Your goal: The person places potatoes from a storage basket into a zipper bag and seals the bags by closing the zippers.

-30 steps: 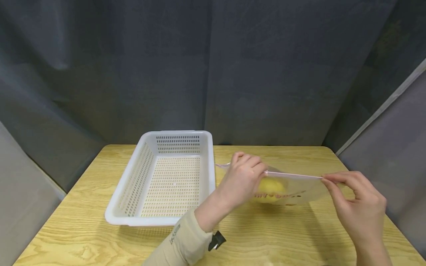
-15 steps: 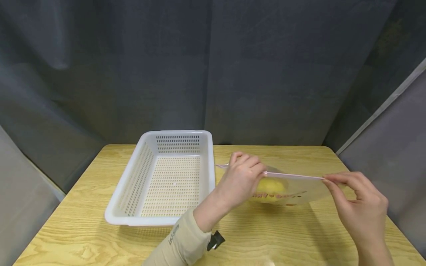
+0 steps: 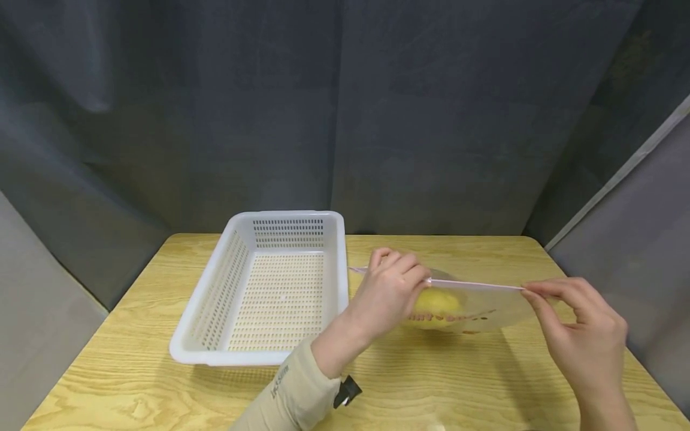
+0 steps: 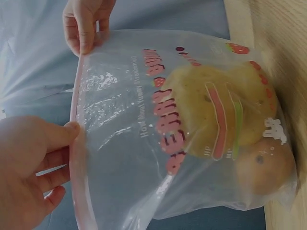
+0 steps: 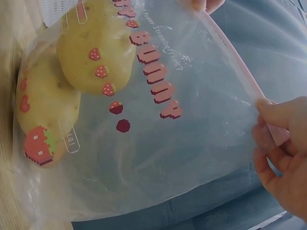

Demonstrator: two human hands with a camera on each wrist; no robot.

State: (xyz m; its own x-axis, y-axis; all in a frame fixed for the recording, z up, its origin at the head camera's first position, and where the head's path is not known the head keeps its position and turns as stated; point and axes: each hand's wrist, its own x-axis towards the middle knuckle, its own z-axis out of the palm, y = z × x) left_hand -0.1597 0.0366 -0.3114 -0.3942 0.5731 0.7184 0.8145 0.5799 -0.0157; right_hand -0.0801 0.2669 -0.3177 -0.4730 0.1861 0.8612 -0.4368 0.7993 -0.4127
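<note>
A clear zip-top bag (image 3: pixel 498 308) printed with pink letters and strawberries stands upright on the table, holding yellow potatoes (image 4: pixel 196 110). A browner potato (image 4: pixel 266 167) shows at its lower corner in the left wrist view. My left hand (image 3: pixel 389 290) pinches the pink zip strip (image 4: pixel 76 103) along the bag's top, thumb on the near side. At the strip's right end my right hand (image 3: pixel 587 335) pinches the corner between thumb and fingers, seen close in the right wrist view. The strip runs taut between both hands. My left hand hides part of the bag in the head view.
A white perforated plastic basket (image 3: pixel 283 299) stands on the wooden table (image 3: pixel 453 389) left of the bag, with nothing seen inside. My left forearm crosses in front of its near right corner. Dark curtains (image 3: pixel 345 120) hang behind the table.
My left hand has slid very slightly left along the zip strip. The right hand keeps its pinch at the corner, and the bag and basket stay in place.
</note>
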